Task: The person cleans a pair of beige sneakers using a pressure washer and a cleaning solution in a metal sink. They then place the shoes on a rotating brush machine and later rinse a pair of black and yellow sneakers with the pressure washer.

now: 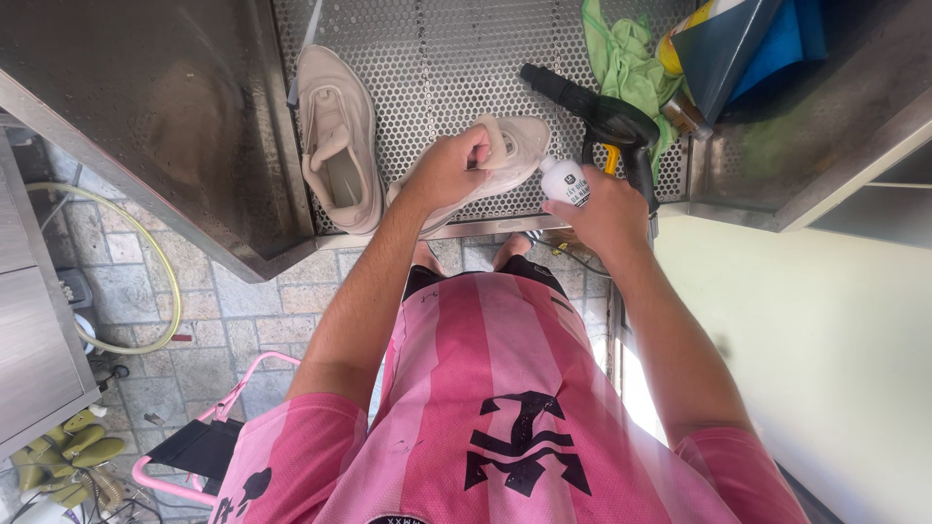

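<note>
Left hand (449,170) grips shoe (505,155) — right hand (604,209) tilts bottle (564,180).

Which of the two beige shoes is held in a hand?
The right-hand beige shoe: the left hand grips it, while the other shoe lies untouched on the perforated tray.

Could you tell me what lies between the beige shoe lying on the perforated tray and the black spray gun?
In the head view, the second beige shoe, gripped by the left hand, lies between the flat shoe and the spray gun, with the right hand's small white bottle.
</note>
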